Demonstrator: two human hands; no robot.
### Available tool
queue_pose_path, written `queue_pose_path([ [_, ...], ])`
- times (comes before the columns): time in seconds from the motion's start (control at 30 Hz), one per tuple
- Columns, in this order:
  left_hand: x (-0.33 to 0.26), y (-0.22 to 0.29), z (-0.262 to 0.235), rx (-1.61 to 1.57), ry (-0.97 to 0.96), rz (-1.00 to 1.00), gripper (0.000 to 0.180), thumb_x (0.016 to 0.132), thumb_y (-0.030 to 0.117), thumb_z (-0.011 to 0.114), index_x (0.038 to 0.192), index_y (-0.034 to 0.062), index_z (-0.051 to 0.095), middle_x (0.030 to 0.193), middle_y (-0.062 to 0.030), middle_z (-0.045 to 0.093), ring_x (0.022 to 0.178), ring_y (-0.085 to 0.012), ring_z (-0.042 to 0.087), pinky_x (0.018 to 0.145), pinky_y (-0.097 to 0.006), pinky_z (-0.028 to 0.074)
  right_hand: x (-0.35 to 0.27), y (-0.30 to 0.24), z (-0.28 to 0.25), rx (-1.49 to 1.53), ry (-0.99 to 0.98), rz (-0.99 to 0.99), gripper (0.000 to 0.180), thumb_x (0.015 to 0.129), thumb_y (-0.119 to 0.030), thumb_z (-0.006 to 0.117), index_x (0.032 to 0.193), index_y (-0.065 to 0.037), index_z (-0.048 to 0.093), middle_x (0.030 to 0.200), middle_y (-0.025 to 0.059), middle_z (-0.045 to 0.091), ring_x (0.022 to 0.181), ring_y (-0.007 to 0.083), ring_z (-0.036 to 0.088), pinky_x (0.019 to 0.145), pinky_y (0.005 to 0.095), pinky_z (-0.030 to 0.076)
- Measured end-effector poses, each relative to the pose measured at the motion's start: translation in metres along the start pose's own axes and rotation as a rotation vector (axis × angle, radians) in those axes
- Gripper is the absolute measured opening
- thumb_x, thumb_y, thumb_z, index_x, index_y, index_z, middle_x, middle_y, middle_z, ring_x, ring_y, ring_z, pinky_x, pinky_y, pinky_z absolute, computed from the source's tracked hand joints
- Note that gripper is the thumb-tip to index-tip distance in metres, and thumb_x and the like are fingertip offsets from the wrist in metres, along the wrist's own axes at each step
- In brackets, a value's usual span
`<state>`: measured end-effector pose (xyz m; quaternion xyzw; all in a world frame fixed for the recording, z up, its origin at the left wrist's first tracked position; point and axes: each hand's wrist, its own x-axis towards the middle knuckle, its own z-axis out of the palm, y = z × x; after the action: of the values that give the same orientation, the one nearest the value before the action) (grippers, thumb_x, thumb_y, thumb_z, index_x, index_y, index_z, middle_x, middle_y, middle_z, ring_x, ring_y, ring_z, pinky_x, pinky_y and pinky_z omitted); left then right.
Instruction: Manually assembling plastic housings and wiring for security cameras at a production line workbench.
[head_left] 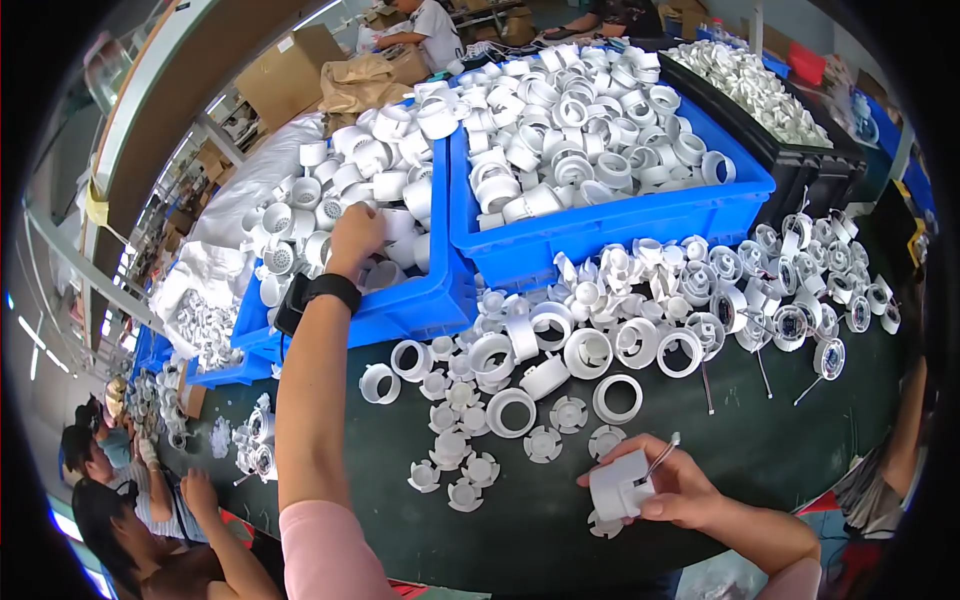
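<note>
My left arm stretches far forward, and my left hand [356,238] is in among white plastic cups with slotted ends [305,192] in the left blue bin [410,315]. Its fingertips are hidden against the cups, so whether they grip one does not show. Near the table's front edge, my right hand [688,488] is closed around a white cylindrical plastic housing [615,484]. A short grey wire [663,455] sticks up from that housing. Just below it lies a small white finned plastic part [603,526], partly covered.
White rings [511,413] and finned wheels [465,494] lie loose on the dark green table [380,530]. A second blue bin [620,225] holds many white rings. Wired assemblies [790,325] cluster at right, near a black crate [815,165]. Other people [130,535] sit at left.
</note>
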<state>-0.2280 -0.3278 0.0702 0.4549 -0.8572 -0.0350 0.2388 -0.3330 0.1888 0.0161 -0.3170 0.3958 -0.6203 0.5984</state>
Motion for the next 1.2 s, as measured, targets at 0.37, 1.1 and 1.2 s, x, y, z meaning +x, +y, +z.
queue_pose_path([
  [0.37, -0.176, 0.115, -0.117, -0.427, 0.135, 0.389, 0.018, 0.098, 0.013, 0.049, 0.091, -0.0004, 0.057, 0.060, -0.0062, 0.051, 0.054, -0.0090, 0.045, 0.048, -0.027, 0.035, -0.012, -0.013, 0.003, 0.059, -0.039, -0.189, 0.062, 0.084, 0.001, 0.067, 0.136, -0.004, 0.033, 0.123, 0.0109, 0.052, 0.107, 0.0190, 0.058, 0.088, 0.0361, 0.051],
  [1.1, -0.433, 0.185, -0.098, -1.313, -0.407, -0.037, 0.072, 0.095, 0.059, 0.031, 0.127, -0.0038, 0.045, 0.111, -0.0157, 0.057, 0.100, -0.0214, 0.057, 0.088, -0.034, 0.044, -0.080, 0.026, 0.069, -0.358, 0.095, -0.192, 0.075, 0.078, 0.000, 0.075, 0.139, -0.001, 0.031, 0.125, 0.0107, 0.050, 0.100, 0.0160, 0.058, 0.086, 0.0319, 0.047],
  [1.2, -0.449, 0.180, -0.088, -1.334, -0.370, -0.093, 0.063, 0.098, 0.054, 0.030, 0.119, -0.0028, 0.048, 0.105, -0.0151, 0.059, 0.094, -0.0210, 0.060, 0.083, -0.033, 0.047, -0.086, 0.037, 0.069, -0.365, 0.139, -0.164, 0.076, 0.077, -0.004, 0.078, 0.138, -0.002, 0.033, 0.124, 0.0102, 0.049, 0.099, 0.0152, 0.058, 0.082, 0.0311, 0.048],
])
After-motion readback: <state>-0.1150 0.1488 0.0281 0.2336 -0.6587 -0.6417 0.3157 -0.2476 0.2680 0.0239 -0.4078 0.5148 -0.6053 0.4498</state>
